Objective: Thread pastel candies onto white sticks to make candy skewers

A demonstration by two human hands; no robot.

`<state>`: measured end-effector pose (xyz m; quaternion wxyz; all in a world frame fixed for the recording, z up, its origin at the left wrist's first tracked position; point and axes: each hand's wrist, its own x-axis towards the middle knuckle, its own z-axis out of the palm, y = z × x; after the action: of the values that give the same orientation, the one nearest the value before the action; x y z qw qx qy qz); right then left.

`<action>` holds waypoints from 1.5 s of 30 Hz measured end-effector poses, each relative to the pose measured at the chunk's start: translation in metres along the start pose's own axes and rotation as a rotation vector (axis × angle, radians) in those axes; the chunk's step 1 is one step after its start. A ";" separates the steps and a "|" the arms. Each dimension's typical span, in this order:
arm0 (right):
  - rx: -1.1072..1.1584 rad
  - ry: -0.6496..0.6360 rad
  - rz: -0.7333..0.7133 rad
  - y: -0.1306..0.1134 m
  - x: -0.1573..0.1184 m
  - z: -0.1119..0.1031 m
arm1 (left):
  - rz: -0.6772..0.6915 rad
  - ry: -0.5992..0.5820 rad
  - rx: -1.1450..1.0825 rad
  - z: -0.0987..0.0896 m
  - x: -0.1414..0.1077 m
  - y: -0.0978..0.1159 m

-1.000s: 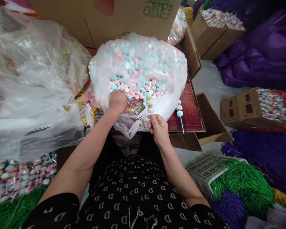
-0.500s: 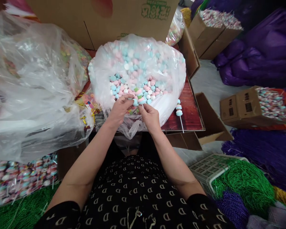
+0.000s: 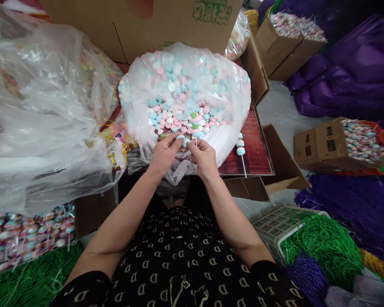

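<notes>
A big clear bag (image 3: 224, 76) of pink, blue and white candies lies open on the red table. In front of its opening, my left hand (image 3: 166, 152) pinches a blue candy (image 3: 180, 137). My right hand (image 3: 204, 157) is closed on a white stick carrying a stack of pink, blue and green candies (image 3: 196, 125); its fingertips also meet a blue piece beside my left fingers. White sticks (image 3: 216, 138) lie in the bag to the right. A finished-looking candy stick (image 3: 240, 147) rests on the table, right of the bag.
Another plastic bag (image 3: 51, 111) covers the left side, with metallic ties (image 3: 113, 157) beside it. A cardboard box (image 3: 147, 30) stands behind. Open cartons (image 3: 280, 157), a crate (image 3: 275, 230) of green strands and purple bags (image 3: 348, 81) are at the right.
The candy stack in my right hand has moved slightly right and up. My left hand has shifted a little toward me, its fingertips now at the blue pieces beside the stack.
</notes>
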<state>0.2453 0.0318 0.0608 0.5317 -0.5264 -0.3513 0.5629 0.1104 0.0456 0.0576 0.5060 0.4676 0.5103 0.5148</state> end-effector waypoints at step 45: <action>-0.549 -0.233 -0.035 -0.001 -0.062 -0.034 | 0.114 0.064 0.125 -0.012 0.006 -0.022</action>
<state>0.2711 -0.0337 0.0683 0.3350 -0.5764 -0.5580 0.4941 0.0993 0.0501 0.0351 0.4290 0.5097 0.5300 0.5247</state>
